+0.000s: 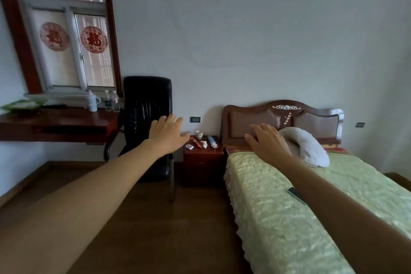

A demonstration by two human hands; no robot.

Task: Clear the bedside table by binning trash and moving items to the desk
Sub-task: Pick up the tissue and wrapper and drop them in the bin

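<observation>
Basically nothing's been cleared yet; this reads as the approach, person standing well back from the target. Far left, the dark red wooden wall-mounted table [66,121] under the window carries a white lidded jug [92,101] and two clear plastic bottles [111,100]; that's likely the drop-off. Black leather office chair [148,118] stands next. Left hand [168,134] is stretched forward at arm's length, fingers straight and spread, holding nothing. Just right of it in view, the small dark red bedside table [203,162] has a white cup [199,134], a red wrapper [195,142], a blue tube-like thing [210,139] and small white scraps, too small to identify. Right hand [268,142] also reaches out, fingers loosely spread, empty, over the green quilted bed [278,207]. No bin in sight. Next move probably needs walking closer, then sorting trash from keepers.
</observation>
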